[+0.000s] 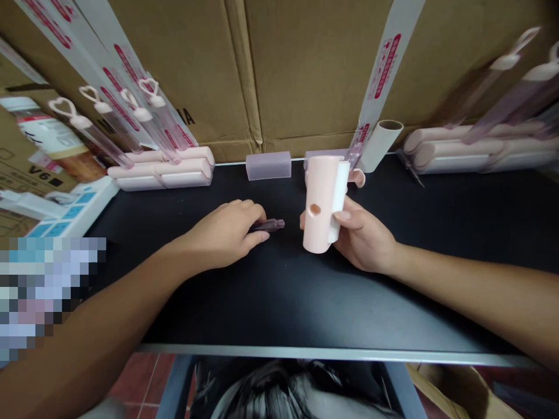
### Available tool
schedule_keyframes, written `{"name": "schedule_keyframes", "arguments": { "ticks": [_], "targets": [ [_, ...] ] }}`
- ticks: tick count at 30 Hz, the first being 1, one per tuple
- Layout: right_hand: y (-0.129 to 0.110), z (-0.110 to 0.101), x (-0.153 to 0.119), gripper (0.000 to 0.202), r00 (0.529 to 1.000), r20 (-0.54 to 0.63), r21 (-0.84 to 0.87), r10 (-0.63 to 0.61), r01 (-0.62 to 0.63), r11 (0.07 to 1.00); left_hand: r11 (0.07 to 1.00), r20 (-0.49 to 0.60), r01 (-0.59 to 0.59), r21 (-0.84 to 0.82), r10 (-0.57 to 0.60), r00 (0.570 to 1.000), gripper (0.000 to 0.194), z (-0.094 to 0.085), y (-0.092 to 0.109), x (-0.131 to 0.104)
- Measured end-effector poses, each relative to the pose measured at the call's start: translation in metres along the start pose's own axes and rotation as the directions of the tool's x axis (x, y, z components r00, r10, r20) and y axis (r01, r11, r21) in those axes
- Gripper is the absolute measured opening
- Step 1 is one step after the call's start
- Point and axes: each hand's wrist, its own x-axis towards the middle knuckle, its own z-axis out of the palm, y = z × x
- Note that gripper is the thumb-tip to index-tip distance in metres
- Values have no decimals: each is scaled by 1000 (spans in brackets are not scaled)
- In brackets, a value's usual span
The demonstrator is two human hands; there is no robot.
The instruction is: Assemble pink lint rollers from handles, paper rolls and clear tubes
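My right hand (367, 238) is wrapped around a pale pink cylinder (321, 203) with a white strip along its side, holding it upright above the black table. A small hole shows in the cylinder's front wall. To the left, my left hand (227, 233) lies low over the table, its thumb and fingers closed on a dark purple, see-through rod (274, 224). The rod's narrow stepped tip points right; its other end is hidden under the fingers. Behind the cylinder, a curved pink piece (358, 177) is partly covered.
Lilac blocks (268, 166) and a white tube (382, 145) stand at the back by a cardboard box (314, 70). Pink cylinder assemblies with looped rods lie at back left (161, 171) and back right (484, 148). A power strip (82, 203) and bottle (52, 137) are left.
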Motion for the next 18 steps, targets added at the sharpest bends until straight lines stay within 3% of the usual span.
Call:
{"name": "schedule_keyframes", "arguments": {
  "ticks": [4,10,18],
  "targets": [
    [-1,1,2,46,1000,8,38,-2,2,999,986,-102,-28,-163,11,995,34,-9,7,-8],
    [-2,3,4,47,999,46,122,11,-17,992,942,-244,-268,-202,216,945,31,-15,16,-19],
    [-8,5,3,44,996,80,95,39,-47,994,958,-256,-232,-166,186,949,28,-9,19,-18]
  ]
}}
